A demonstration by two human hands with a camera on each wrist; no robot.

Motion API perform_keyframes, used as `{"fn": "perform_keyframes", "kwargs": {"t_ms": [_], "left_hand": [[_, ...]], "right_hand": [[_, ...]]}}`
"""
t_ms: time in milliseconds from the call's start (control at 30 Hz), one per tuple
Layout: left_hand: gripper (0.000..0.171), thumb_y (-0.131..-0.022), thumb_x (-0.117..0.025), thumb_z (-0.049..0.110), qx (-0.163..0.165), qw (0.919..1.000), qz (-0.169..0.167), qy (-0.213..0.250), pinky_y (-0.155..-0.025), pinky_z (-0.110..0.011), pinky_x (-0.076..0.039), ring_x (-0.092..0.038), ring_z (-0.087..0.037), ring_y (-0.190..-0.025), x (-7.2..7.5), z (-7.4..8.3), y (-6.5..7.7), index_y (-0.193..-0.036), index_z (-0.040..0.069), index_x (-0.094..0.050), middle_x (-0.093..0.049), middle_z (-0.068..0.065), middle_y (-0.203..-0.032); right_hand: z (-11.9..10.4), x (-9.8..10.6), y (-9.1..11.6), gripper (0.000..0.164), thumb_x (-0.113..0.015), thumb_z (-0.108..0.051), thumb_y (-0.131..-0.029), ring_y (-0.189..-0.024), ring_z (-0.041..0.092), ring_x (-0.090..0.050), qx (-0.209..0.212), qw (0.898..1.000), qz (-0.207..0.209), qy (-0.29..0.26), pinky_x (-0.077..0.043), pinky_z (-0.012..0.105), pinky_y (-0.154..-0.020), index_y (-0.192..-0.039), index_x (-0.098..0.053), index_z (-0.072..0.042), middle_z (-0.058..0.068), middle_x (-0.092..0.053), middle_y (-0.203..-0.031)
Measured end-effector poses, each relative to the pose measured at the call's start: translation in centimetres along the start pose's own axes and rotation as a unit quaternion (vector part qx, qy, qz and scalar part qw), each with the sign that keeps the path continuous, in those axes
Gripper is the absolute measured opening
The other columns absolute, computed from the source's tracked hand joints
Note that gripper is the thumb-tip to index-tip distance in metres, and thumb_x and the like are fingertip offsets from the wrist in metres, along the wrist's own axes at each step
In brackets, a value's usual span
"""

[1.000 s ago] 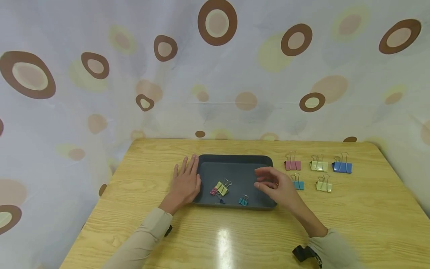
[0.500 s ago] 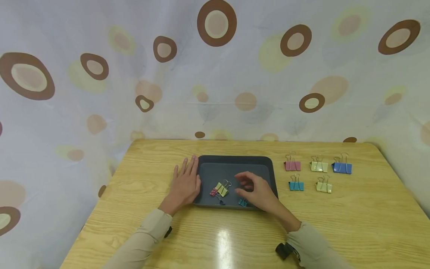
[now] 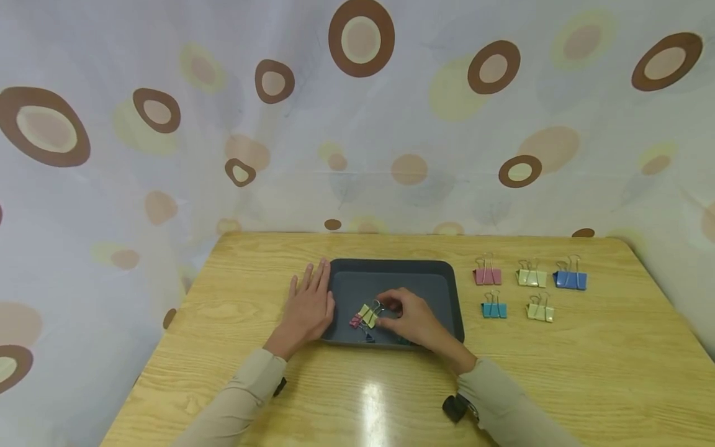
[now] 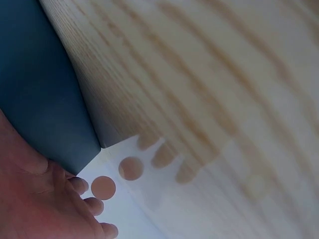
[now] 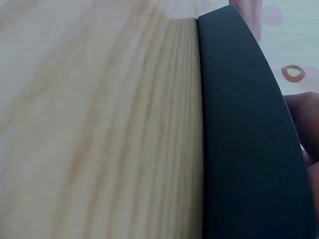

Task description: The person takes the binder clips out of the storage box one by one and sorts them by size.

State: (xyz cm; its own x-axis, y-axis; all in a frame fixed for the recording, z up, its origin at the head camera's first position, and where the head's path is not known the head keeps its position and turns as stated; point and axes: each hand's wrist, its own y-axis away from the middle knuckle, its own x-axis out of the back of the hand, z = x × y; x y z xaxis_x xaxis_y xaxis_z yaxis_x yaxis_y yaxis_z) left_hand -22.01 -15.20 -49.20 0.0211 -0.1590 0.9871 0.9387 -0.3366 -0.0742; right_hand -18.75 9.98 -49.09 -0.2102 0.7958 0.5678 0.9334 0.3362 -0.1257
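Observation:
A dark grey tray (image 3: 402, 282) lies on the wooden table, also seen as a dark wall (image 4: 40, 74) in the left wrist view. My left hand (image 3: 306, 305) rests at its left side, fingers extended along the rim. Over the tray is my right hand (image 3: 410, 318), its thumb and fingers parted around the right end of a yellow binder clip (image 3: 368, 315), fingertips right at its wire handles. Beside that clip lie a small pink binder clip (image 3: 355, 321) and a small dark blue one (image 3: 368, 338). A small teal clip is mostly hidden under the right hand.
Right of the tray, binder clips stand in two rows: pink (image 3: 488, 277), pale yellow (image 3: 531, 278) and blue (image 3: 570, 280) behind, teal (image 3: 494, 310) and another pale yellow clip (image 3: 540, 312) in front. A patterned curtain (image 3: 357, 143) hangs behind the table.
My right hand has moved left from the tray's right side to the yellow binder clip, covering the small teal clip. The left hand and the clips have stayed in place.

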Motion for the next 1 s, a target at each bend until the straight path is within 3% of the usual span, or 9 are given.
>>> {"fn": "perform_keyframes", "kwargs": {"t_ms": [500,767,1000], "left_hand": [[0.064,-0.11,-0.033,0.027,0.002,1.0,0.001,-0.009,-0.122,-0.06,-0.012,-0.012,-0.033,-0.157,0.3,0.0,-0.4,-0.165,0.005,-0.009,-0.011,-0.008,-0.172],[0.064,-0.11,-0.032,0.027,0.008,0.9999,-0.014,-0.002,-0.122,-0.06,-0.012,-0.011,-0.034,-0.157,0.4,0.0,-0.2,-0.165,0.005,-0.009,-0.011,-0.009,-0.172],[0.064,-0.11,-0.033,0.027,0.01,0.9999,-0.013,0.0,-0.122,-0.06,-0.013,-0.011,-0.034,-0.157,0.2,0.0,0.0,-0.165,0.005,-0.01,-0.013,-0.01,-0.172]], "right_hand": [[-0.8,-1.4,-1.8,0.041,-0.092,-0.012,-0.077,-0.09,0.021,-0.053,-0.01,0.995,-0.013,0.094,-0.046,0.044,-0.082,-0.114,-0.077,-0.007,0.006,-0.064,-0.107],[-0.6,-1.7,-2.1,0.045,-0.093,-0.015,-0.075,-0.104,0.032,-0.058,0.003,0.991,-0.03,0.127,-0.048,0.051,-0.093,-0.115,-0.076,-0.005,0.01,-0.064,-0.112],[-0.7,-1.3,-1.9,0.046,-0.094,-0.018,-0.075,-0.088,0.021,-0.056,0.003,0.993,-0.026,0.118,-0.048,0.044,-0.081,-0.114,-0.075,-0.005,0.005,-0.065,-0.104]]}}
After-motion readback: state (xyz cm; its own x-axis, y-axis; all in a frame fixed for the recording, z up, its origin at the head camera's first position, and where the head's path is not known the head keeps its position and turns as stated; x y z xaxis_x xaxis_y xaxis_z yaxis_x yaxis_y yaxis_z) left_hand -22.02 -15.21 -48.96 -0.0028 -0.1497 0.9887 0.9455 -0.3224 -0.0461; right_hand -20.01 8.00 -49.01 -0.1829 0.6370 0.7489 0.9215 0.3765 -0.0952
